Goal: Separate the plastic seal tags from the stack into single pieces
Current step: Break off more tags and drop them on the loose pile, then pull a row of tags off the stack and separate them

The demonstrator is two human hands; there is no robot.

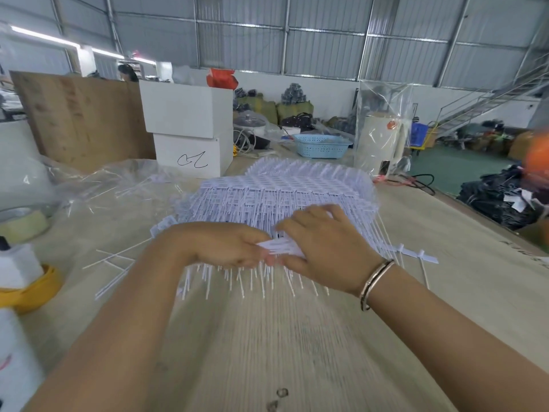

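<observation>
Nearest the camera, both forearms reach out over the table (297, 352), a bracelet (375, 282) on the right wrist. Left hand (221, 246) and right hand (323, 248) meet at the stack's near edge, and they're both pinching one white strip of tags (280, 246) between curled fingers (motion blur hides the exact fingertip contact). Right behind them sits the stack (285, 191), white tags layered with their thin tails hanging toward the camera. Loose tags (416, 252) lie just right of it, bare stems (116, 263) to the left. Tape rolls (32, 289) sit at the left edge. Farther back: white boxes (190, 126), a blue basket (322, 145).
</observation>
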